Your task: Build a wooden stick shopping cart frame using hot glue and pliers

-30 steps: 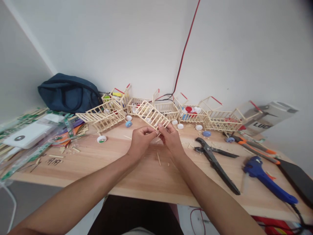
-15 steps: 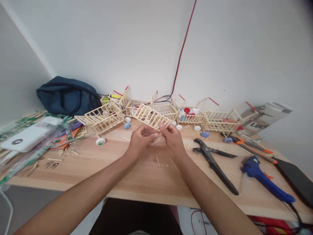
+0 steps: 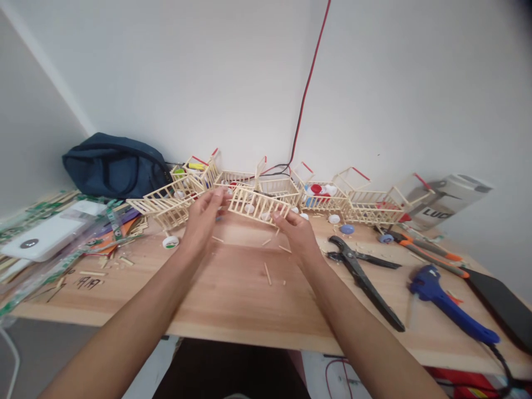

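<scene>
A small slatted panel of thin wooden sticks point(image 3: 257, 207) is held up over the middle of the table, tilted with its right end lower. My right hand point(image 3: 296, 228) pinches its lower right corner between thumb and fingers. At the other end, my left hand point(image 3: 206, 213) has its thumb and fingertips closed on the panel's left edge. Just left of that hand stands a miniature stick shopping cart point(image 3: 166, 205) on bottle-cap wheels point(image 3: 170, 242). Behind the panel, another little cart point(image 3: 278, 188) is partly covered.
More stick carts with red handles point(image 3: 374, 205) line the wall. Black pliers point(image 3: 366, 282), a blue glue gun point(image 3: 453, 310), orange-handled pliers point(image 3: 440, 255) and a black phone-like slab point(image 3: 499, 305) lie right. A blue bag point(image 3: 116, 166) and white device point(image 3: 54, 230) sit left. Loose sticks point(image 3: 267, 274) litter the tabletop.
My left hand has moved left and up, from under the panel to its left end. The panel has turned a little towards level. My right hand still grips its right end.
</scene>
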{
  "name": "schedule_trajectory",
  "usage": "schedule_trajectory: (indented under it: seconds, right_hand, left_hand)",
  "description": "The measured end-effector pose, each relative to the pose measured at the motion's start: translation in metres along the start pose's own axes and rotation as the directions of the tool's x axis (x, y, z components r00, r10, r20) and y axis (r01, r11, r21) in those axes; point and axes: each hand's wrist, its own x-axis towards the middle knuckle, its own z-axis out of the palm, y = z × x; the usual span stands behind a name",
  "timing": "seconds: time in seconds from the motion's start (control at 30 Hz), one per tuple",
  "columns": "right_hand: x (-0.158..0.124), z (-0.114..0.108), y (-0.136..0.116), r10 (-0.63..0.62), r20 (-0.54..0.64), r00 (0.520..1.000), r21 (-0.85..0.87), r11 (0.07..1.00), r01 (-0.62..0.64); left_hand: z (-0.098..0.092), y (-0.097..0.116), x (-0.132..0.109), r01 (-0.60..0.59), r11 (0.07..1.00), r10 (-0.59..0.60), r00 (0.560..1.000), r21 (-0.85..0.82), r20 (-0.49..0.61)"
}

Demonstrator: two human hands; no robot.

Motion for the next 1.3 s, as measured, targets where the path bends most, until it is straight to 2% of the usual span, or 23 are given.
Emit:
schedule_trajectory:
  seconds: [0.1,0.2,0.37,0.47,0.6,0.83,1.03,1.2,1.3]
  right_hand:
    - [-0.001,0.0,-0.002,0.033,0.062,0.998,-0.041,0.999,-0.031]
    - [-0.002,-0.001,-0.004,0.054,0.085,0.995,-0.066,0.997,-0.049]
    - [-0.001,-0.005,-0.007,0.044,0.042,0.998,-0.108,0.993,-0.039]
    - [0.0,-0.009,-0.006,0.069,0.081,0.994,-0.089,0.994,-0.061]
    - [0.001,-0.011,-0.003,0.07,0.11,0.991,-0.102,0.993,-0.058]
    - [0.003,-0.011,-0.003,0.044,0.094,0.995,-0.123,0.992,-0.032]
    - [0.004,-0.013,0.001,-0.01,0.11,0.994,-0.163,0.986,0.028]
    - [0.003,-0.011,0.001,0.034,0.109,0.993,-0.158,0.987,-0.017]
    - [0.001,-0.011,-0.004,0.046,0.112,0.993,-0.175,0.984,-0.026]
  left_hand:
    - [-0.004,-0.001,0.001,0.053,0.994,-0.068,0.987,0.1,0.147]
    - [-0.005,-0.001,-0.001,0.1,0.987,-0.124,0.97,0.125,0.209]
    - [-0.004,0.0,-0.002,0.169,0.984,-0.176,0.974,0.056,0.144]
    - [-0.004,0.0,-0.001,0.188,0.982,-0.191,0.973,0.031,0.133]
    - [-0.003,-0.001,-0.001,0.18,0.983,-0.184,0.974,0.047,0.131]
    - [-0.002,-0.003,-0.003,0.183,0.981,-0.191,0.973,0.069,0.133]
    - [-0.002,-0.002,-0.003,0.17,0.981,-0.182,0.973,0.089,0.145]
    - [-0.002,0.0,-0.004,0.184,0.979,-0.196,0.97,0.092,0.141]
    - [-0.004,-0.001,-0.003,0.153,0.98,-0.173,0.972,0.128,0.159]
